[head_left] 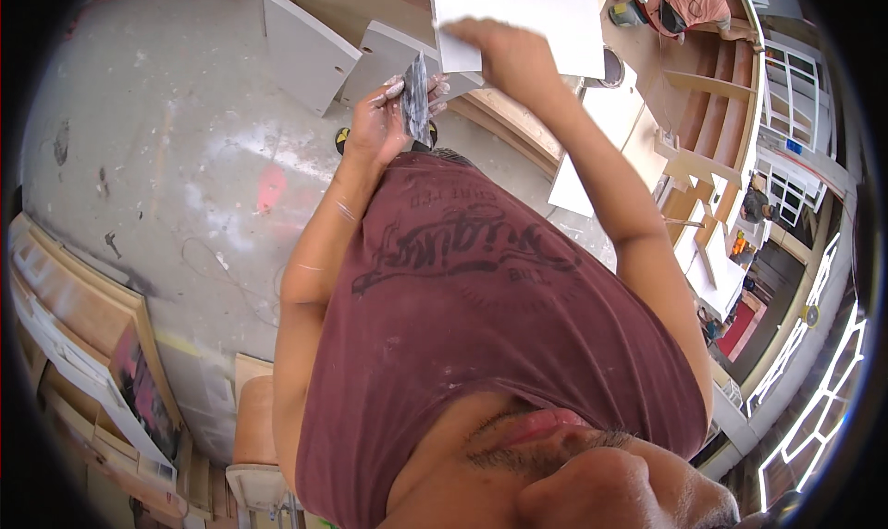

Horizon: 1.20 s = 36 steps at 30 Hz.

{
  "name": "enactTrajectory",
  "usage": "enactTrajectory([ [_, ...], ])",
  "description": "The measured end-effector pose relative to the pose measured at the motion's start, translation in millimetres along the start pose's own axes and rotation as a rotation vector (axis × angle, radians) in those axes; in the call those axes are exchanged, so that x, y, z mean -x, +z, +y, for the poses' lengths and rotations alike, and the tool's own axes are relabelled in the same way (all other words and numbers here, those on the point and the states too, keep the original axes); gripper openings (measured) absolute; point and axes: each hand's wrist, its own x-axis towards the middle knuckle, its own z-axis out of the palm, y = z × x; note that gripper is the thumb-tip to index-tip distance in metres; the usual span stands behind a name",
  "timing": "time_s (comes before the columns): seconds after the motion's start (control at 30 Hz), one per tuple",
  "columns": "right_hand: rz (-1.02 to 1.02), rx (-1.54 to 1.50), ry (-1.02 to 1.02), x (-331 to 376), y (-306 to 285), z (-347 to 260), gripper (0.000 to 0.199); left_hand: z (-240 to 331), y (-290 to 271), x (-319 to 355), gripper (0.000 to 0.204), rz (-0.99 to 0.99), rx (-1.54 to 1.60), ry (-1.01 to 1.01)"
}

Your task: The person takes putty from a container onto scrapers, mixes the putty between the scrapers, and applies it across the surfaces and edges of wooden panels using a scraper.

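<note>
My left hand (379, 127) grips a thin, flat dark grey plate (415, 99) streaked with white, held upright in front of my waist. White residue covers its fingertips. My right hand (518, 62) reaches over a white panel (546, 11), fingers stretched toward the panel's left edge. Its fingertips are slightly blurred, and whether they press on the panel cannot be made out. Nothing shows in that hand. Close beyond my left hand, grey-white boards (310, 53) with small round holes lean near the panel.
Another person (694, 6) in a pink top is bent over at the far right. Wooden shelving (712, 94) runs along the right side. Framed boards (83, 326) are stacked at left, near a brown chair (254, 418). The concrete floor (185, 159) is stained with paint.
</note>
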Motion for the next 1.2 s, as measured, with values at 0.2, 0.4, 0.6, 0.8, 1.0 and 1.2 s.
enactTrajectory([
  [0.2,-0.117,-0.012,0.079,59,-17,-33,0.046,0,-3,-3,0.040,0.038,-0.089,0.016],
  [0.4,0.099,0.166,0.407,5,-36,49,0.049,3,1,-7,0.035,0.045,-0.162,0.013],
  [0.6,-0.050,0.168,0.315,-7,-12,24,0.048,4,2,-8,0.037,0.048,-0.173,-0.006],
  [0.8,0.002,-0.055,0.175,64,-14,-33,0.052,5,1,-8,0.033,0.109,-0.189,0.025],
  [1.0,0.436,-0.898,0.661,64,-41,-16,0.027,14,34,9,0.020,0.220,-0.176,0.237],
  [1.2,0.543,-1.291,0.772,54,-3,-38,0.040,5,68,0,0.022,0.257,-0.403,0.346],
])
